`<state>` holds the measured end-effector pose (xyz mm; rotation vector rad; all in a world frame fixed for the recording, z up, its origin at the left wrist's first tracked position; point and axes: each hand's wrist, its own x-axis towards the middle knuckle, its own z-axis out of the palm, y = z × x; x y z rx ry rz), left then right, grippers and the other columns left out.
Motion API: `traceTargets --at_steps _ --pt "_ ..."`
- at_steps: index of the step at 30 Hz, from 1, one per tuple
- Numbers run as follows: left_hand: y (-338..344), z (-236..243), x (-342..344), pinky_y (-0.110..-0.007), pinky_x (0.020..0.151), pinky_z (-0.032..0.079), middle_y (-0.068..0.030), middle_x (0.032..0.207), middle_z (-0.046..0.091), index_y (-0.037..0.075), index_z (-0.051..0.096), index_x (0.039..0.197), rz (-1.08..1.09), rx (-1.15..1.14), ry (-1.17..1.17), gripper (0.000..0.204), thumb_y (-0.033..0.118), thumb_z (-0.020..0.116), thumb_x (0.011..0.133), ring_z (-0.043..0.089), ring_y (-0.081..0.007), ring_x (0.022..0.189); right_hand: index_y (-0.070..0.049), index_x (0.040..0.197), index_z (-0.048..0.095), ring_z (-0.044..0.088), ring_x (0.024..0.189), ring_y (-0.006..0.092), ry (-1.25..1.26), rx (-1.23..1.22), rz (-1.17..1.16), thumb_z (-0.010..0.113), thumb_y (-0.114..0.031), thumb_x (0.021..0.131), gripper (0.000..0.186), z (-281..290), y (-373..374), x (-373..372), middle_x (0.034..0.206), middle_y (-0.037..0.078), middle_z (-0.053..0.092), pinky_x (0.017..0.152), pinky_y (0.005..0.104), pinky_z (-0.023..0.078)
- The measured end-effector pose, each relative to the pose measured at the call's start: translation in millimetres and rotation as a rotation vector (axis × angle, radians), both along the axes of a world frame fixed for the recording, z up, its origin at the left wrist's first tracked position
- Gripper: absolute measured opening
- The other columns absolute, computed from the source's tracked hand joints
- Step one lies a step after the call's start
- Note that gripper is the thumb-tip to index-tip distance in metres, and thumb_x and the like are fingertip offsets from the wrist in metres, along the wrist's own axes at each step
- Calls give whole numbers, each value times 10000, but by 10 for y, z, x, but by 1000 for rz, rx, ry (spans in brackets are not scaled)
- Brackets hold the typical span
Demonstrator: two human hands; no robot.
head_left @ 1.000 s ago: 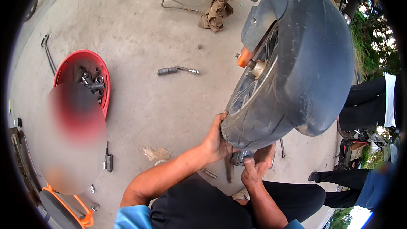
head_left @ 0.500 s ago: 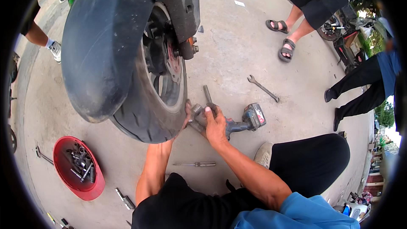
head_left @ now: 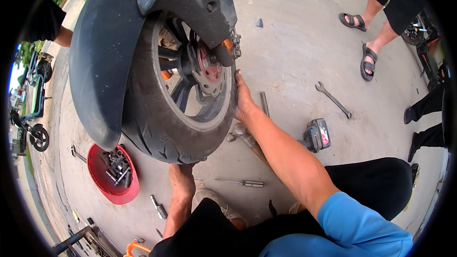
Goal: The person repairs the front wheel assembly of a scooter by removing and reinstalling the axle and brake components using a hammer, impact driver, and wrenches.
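A scooter or motorcycle wheel (head_left: 164, 138) with a black tyre hangs over the ground beneath a dark fender (head_left: 102, 66). A brake disc (head_left: 209, 69) shows at its hub. My left hand (head_left: 183, 180) grips the tyre from below, its fingers partly hidden under the tread. Against the tyre's right side, my right hand (head_left: 243, 96) holds on, with some fingers hidden behind it. Below my right wrist lies a hammer (head_left: 243, 135), partly covered by my forearm. Beside it are a metal rod (head_left: 264, 103) and a cordless power tool (head_left: 317, 134), its front part hidden.
A red helmet-like bowl (head_left: 134, 192) of sockets stands at left. On the concrete lie a screwdriver (head_left: 250, 183), an open-ended wrench (head_left: 333, 99) and a small metal tool (head_left: 158, 207). A person in sandals (head_left: 369, 62) stands at far right; dark trouser legs (head_left: 428, 102) show nearby.
My right hand has left the hammer and rod and moved up to the tyre's right side. The left hand has shifted to the tyre's underside. The view has turned, bringing more wheel into sight.
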<state>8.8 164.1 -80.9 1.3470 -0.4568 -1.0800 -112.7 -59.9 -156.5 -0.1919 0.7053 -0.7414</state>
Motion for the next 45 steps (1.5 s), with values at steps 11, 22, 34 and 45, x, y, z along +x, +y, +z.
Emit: traceTargets --at_steps 11,22,34,45 --pt "-85 303 -44 -466 1198 212 -161 1595 256 11 129 1581 220 -279 -635 1239 813 618 772 270 -302 1471 -7 1411 468 623 1153 291 73 246 -95 351 -593 1043 701 346 1274 -94 1338 181 602 1024 469 469" --pt "-262 434 -35 -550 1146 265 -241 1569 253 -22 185 1565 334 -28 -1226 1393 972 534 652 284 -381 1444 59 1367 488 616 1054 259 353 -405 -192 508 -389 1049 550 559 -712 -520 1271 187 575 884 395 542" --pt "-269 651 312 -507 1146 271 -275 1501 358 -94 285 1501 183 -63 -1321 1105 742 566 837 369 -367 1392 77 1054 702 676 852 234 591 -797 -342 641 -292 960 385 702 -821 -69 907 196 722 807 349 516" --pt "-72 618 441 -477 1029 449 -219 1396 467 -37 402 1417 127 -93 -1038 853 552 623 841 519 -316 1246 61 1111 696 664 1071 369 392 -892 -217 663 -267 942 370 677 -928 -276 1117 237 694 964 418 499"
